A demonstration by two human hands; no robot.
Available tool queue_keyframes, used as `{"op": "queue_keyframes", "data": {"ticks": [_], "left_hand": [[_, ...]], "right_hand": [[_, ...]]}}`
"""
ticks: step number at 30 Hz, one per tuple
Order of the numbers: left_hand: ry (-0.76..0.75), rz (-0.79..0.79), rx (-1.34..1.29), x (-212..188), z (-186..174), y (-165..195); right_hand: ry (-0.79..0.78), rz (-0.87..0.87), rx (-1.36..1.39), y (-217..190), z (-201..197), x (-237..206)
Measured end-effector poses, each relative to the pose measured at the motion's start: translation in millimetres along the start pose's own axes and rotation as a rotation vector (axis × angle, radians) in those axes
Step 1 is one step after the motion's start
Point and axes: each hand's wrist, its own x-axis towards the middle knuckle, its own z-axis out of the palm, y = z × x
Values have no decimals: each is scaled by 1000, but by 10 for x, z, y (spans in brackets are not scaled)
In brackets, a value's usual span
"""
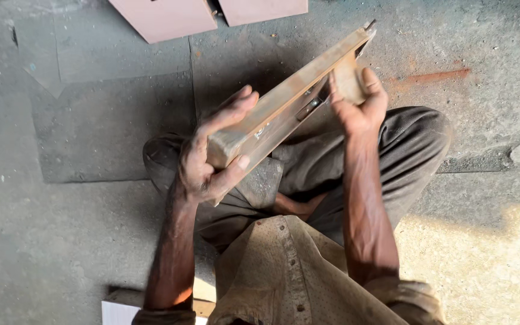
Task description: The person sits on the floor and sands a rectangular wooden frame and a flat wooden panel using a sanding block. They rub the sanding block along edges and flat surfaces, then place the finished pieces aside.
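Note:
A long wooden frame piece (284,102) with small metal fittings on its side is held tilted above my knees, its far end pointing up and to the right. My left hand (209,159) grips the near end, fingers over the top and thumb underneath. My right hand (356,102) clasps a short wooden block that stands off the piece near its far end. A metal pin sticks out of the far tip (368,25).
I sit cross-legged on a dusty concrete floor (79,229) in grey trousers (416,150) and a beige shirt. Two pinkish boards (170,18) lie at the top edge. A pale flat board (121,310) lies by my left elbow. Sunlight falls at lower right.

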Motion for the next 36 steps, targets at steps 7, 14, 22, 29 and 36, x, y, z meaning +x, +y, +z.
{"op": "queue_keyframes", "data": {"ticks": [7, 14, 22, 29, 36], "left_hand": [[49, 9, 6, 4, 7, -63], [166, -109, -18, 83, -39, -94], [168, -85, 7, 10, -80, -196], [197, -103, 16, 123, -80, -163], [157, -78, 39, 162, -85, -181]], "right_hand": [[-134, 30, -151, 62, -55, -66], [-182, -221, -909, -183, -669, -692], [84, -476, -1513, 56, -703, -7], [-107, -6, -1877, 316, -585, -501], [-336, -423, -1415, 245, -422, -709]]}}
